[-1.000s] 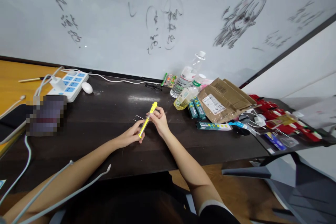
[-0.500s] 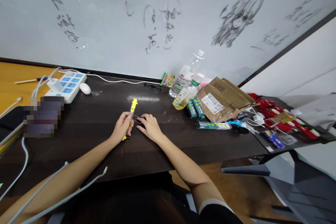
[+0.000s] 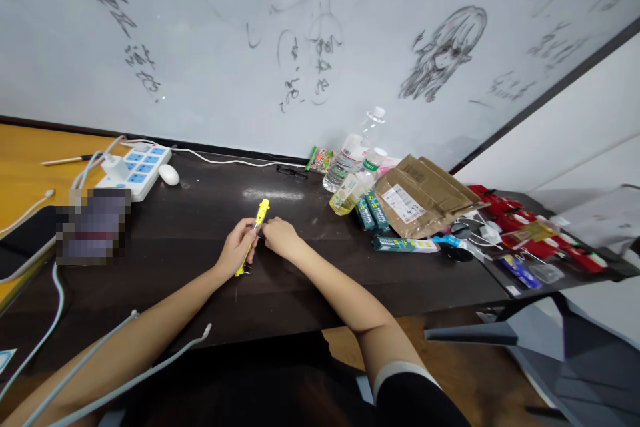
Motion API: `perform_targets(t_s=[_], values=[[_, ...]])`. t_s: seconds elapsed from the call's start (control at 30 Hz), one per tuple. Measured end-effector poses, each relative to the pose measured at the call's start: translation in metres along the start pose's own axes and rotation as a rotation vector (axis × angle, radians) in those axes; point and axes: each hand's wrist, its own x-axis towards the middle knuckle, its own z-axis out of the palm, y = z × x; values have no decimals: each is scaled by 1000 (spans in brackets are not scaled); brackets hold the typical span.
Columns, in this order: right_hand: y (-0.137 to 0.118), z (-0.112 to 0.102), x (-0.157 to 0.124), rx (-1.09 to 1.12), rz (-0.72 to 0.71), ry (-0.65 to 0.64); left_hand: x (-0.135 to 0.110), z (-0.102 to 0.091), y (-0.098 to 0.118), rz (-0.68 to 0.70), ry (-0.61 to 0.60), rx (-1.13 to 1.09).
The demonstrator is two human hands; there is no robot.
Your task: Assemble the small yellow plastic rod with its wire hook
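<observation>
My left hand (image 3: 239, 247) is wrapped around a slim yellow tool holder with a clear middle part (image 3: 261, 211). Its yellow top sticks out above the fingers, and a yellow lower end shows below them, tilted over the dark table. Right beside it, my right hand (image 3: 281, 237) has its fingers curled and pressed together at the holder's side. What lies between those fingertips is hidden; it may be a thin metal piece.
A white power strip (image 3: 145, 170) and a white mouse (image 3: 169, 175) are at the back left. Bottles (image 3: 345, 161), green boxes (image 3: 405, 244) and a brown parcel (image 3: 425, 197) occupy the right. Loose white cables (image 3: 170, 360) cross my left forearm. Glasses (image 3: 292, 172) lie at the back.
My right hand's spread fingers have curled closed and moved against the yellow holder. The thin bent metal piece seen between the hands is now hidden. The view has shifted slightly.
</observation>
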Motion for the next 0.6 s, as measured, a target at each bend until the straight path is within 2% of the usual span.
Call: perform_targets(t_s=[0.07,0.13,0.2,0.27,0.33,0.43,0.53,0.6], values=[[-2,-7,8,36,31,-83,0,0,1,-13,-7,-18],[0,-11,8,50,27,-100,0,0,3,-30,-17,-32],[6,-10,1,99,24,-47,1,0,4,-51,-25,-46],[15,-4,-8,264,61,73,1,0,6,-82,-35,-72],[22,6,-16,544,143,195,1,0,7,-115,-57,-98],[28,19,-21,1150,249,279,1,1,7,-148,-116,-95],[28,20,-21,1686,179,341,0,3,6,-175,-174,-57],[29,16,-22,1832,112,373,-1,3,6,-186,-196,-33]])
